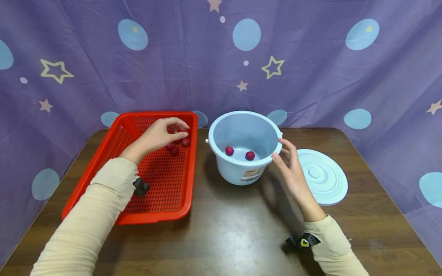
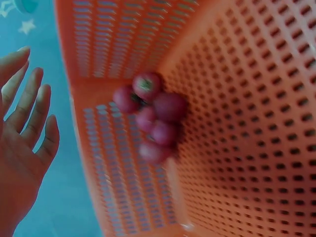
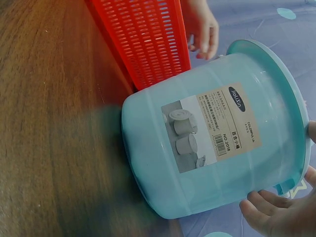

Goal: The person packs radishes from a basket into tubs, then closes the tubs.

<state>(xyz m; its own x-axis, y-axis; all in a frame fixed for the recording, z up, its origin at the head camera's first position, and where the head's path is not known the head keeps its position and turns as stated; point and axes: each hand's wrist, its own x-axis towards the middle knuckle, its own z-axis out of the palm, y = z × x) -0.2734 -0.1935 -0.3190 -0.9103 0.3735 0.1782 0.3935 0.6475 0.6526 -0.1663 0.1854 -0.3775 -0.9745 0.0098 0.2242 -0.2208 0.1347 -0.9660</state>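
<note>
My left hand (image 1: 157,134) hovers over the far right part of a red perforated plastic basket (image 1: 190,172). Its fingers are loosely bent, and nothing shows between them in the left wrist view. Several small round red radishes (image 2: 170,107) lie clustered in the basket's corner, just below that hand. With thumb and fingers, my right hand (image 1: 293,172) holds the right side of the rim of a light blue bucket (image 1: 229,170). The bucket stands upright, with two radishes (image 1: 250,155) at its bottom. A printed label (image 3: 212,128) is on the bucket's outer wall.
A round light blue lid (image 1: 322,176) lies on the brown wooden table (image 1: 221,237), right of the bucket. Behind the table hangs a purple curtain (image 1: 193,69) with stars and dots. The basket stands just left of the bucket.
</note>
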